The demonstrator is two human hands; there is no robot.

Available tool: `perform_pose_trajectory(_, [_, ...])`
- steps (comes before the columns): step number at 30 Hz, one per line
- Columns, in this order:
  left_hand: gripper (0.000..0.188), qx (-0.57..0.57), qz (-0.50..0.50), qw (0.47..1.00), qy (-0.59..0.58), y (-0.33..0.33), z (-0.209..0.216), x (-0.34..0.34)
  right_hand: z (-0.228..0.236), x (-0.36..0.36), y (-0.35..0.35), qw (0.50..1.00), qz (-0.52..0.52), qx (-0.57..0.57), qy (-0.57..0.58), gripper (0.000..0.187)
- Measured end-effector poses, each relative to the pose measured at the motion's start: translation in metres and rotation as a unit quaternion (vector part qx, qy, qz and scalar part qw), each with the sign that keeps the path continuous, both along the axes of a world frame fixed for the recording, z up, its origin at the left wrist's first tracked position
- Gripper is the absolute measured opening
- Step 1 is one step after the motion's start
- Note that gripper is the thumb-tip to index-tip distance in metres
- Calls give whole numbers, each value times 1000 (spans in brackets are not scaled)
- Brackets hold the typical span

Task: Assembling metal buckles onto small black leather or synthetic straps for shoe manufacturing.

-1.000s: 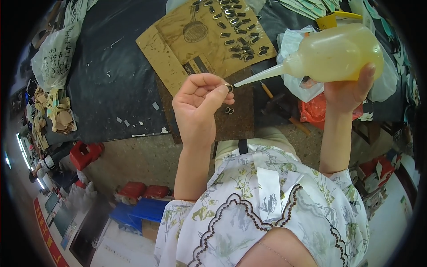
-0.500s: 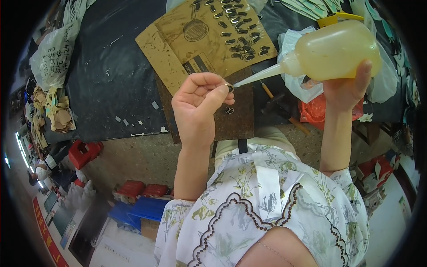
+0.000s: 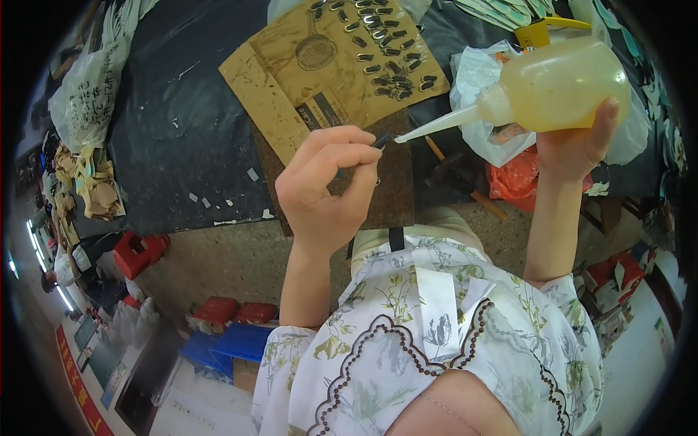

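My left hand (image 3: pixel 327 189) is closed, pinching a small dark metal buckle (image 3: pixel 382 141) between its fingertips. In my right hand (image 3: pixel 574 152) is a translucent squeeze bottle (image 3: pixel 567 80) of yellowish liquid, lying nearly on its side. Its long tapered nozzle points left, and the tip is a short gap from the buckle. Beneath the left hand lies a brown work board (image 3: pixel 396 200); another small piece there is mostly hidden by the fingers. Many shiny dark buckles (image 3: pixel 391 52) are spread over a flattened cardboard sheet (image 3: pixel 258 87) beyond the hands.
A hammer (image 3: pixel 445 168) and a wooden-handled tool (image 3: pixel 434 147) lie right of the board. Near the bottle are a white plastic bag (image 3: pixel 469 87) and a red bag (image 3: pixel 512 182). A red stool (image 3: pixel 138 253) stands on the floor at left. Another person (image 3: pixel 65 269) is far left.
My left hand has turned, so the buckle shows its dark edge rather than its ring shape. The bottle has moved slightly right, and its nozzle tip has come away from the buckle.
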State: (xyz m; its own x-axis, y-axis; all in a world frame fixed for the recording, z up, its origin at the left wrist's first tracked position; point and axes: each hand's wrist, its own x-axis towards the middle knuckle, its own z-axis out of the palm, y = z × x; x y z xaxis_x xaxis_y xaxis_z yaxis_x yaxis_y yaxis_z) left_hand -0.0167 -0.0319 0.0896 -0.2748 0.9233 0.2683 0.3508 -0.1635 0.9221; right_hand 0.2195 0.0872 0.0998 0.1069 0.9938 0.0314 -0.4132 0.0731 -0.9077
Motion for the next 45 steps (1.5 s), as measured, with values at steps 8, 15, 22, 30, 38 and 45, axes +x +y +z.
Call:
perform_pose_trajectory(8, [16,75,-22,992,96,3,5,1,-12,19,5,996,74,39,-45,64])
perform_pose_trajectory(15, [16,103,-51,988,101,7,5,-2,-8,13,9,998,42,33,-16,65])
perform_pose_trajectory(22, [18,100,-53,991,71,8,3,-3,-11,15,10,997,63,13,32,63])
perform_pose_trajectory(30, [18,104,-62,991,55,10,2,-4,-7,16,10,994,111,18,3,64])
perform_pose_trajectory(38, [18,104,-56,993,30,12,1,-2,-13,20,14,996,87,1,-23,69])
perform_pose_trajectory(45, [18,90,-60,994,-7,14,0,-3,-8,13,12,999,49,-17,0,64])
